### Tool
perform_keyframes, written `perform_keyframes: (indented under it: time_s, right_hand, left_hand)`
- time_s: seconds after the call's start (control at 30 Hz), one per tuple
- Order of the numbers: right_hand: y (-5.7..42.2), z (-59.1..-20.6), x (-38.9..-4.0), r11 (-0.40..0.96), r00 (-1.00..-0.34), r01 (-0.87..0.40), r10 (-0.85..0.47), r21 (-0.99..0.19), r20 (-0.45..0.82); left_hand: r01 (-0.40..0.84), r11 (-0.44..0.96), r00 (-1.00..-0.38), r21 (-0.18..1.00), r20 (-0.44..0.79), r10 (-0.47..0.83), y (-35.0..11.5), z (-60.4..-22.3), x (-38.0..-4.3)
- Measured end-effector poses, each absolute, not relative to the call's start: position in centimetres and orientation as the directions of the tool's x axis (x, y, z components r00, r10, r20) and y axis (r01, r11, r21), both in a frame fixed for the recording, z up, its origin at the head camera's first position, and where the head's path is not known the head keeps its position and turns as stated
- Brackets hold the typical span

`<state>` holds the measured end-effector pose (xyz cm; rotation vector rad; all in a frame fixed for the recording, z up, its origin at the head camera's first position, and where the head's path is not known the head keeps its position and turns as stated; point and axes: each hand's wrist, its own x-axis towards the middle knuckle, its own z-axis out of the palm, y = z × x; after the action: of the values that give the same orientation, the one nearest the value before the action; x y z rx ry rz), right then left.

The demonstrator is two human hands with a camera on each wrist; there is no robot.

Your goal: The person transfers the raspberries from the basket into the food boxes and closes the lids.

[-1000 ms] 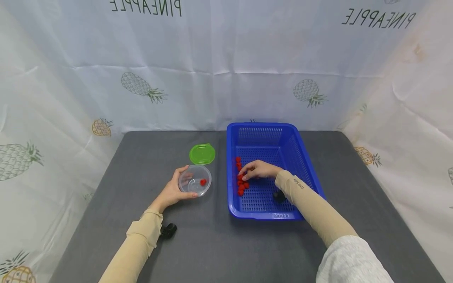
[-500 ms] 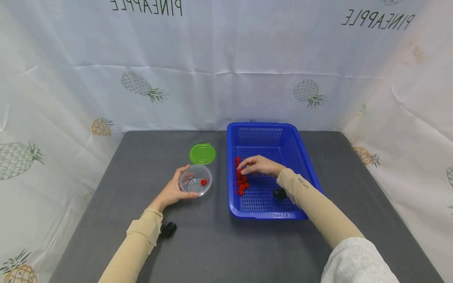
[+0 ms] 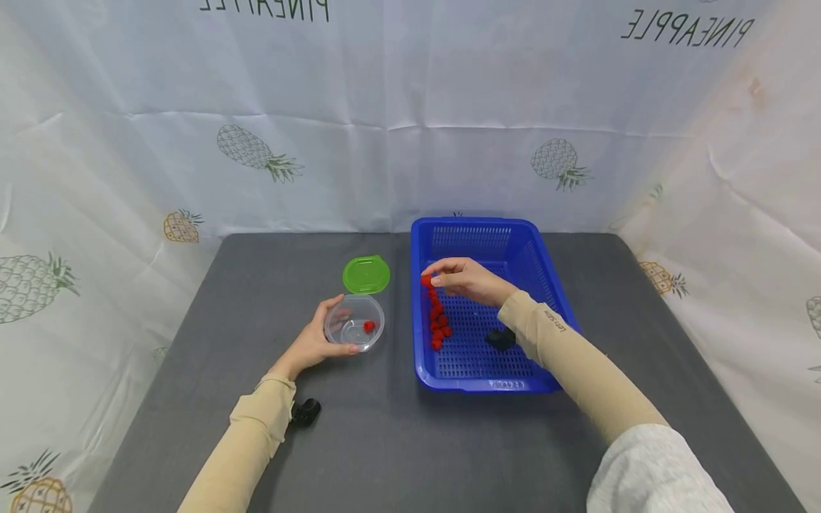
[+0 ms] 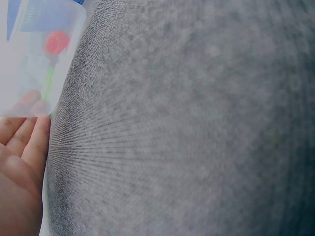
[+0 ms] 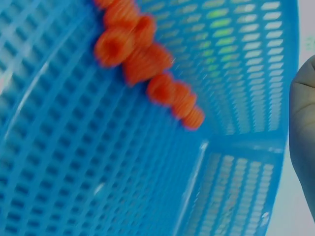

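Note:
My left hand (image 3: 321,335) holds a clear round plastic tub (image 3: 354,340), thumb at its near side and fingers around the far side. One red raspberry (image 3: 368,326) lies inside; the left wrist view shows the tub (image 4: 29,64) tilted into the upper left corner. Over the left part of a blue plastic basket (image 3: 487,385), my right hand (image 3: 468,279) pinches a raspberry (image 3: 427,281) between thumb and fingertips. Below it, several more raspberries (image 3: 439,320) line the basket's left side. They look hollow in the right wrist view, where the held raspberry is out of frame.
A green lid (image 3: 366,275) lies on the dark grey table (image 3: 398,456) just behind the tub. Black wrist cameras (image 3: 306,412) sit under both forearms. A white pineapple-print cloth (image 3: 385,164) hangs around the table's back and sides.
My right hand has risen and shifted toward the basket's far left, bringing a raspberry up from the row. The left hand and the tub have stayed in place.

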<state>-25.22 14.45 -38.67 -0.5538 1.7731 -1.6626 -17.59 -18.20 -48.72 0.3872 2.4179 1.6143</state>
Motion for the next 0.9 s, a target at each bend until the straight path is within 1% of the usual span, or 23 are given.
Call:
perform_keyframes:
  time_s: [0.23, 0.43, 0.53, 0.7, 0.9]
  right_hand:
    - [12.1, -36.9, -25.1, -0.017, -0.714, 0.121, -0.696, -0.992, -0.075]
    - [9.1, -35.7, -25.1, -0.185, -0.721, 0.126, -0.692, -0.975, 0.038]
    - [7.5, -35.5, -25.1, -0.251, -0.725, 0.147, -0.685, -0.957, 0.069]
    - [5.3, -35.6, -25.2, -0.261, -0.716, 0.17, -0.695, -0.95, 0.063]
    - [3.3, -35.9, -25.8, -0.249, -0.714, 0.184, -0.699, -0.951, 0.045]
  left_hand:
    - [0.106, 0.354, -0.942, 0.929, -0.02, 0.335, -18.1, -48.7, -17.7]
    - [0.086, 0.359, -0.944, 0.929, -0.04, 0.328, -18.2, -48.6, -17.6]
    - [0.073, 0.349, -0.943, 0.934, -0.049, 0.33, -18.0, -47.9, -17.3]
    - [0.068, 0.358, -0.939, 0.931, -0.062, 0.339, -17.6, -46.4, -16.6]
    - [0.045, 0.37, -0.939, 0.928, -0.087, 0.332, -17.4, -45.8, -16.4]
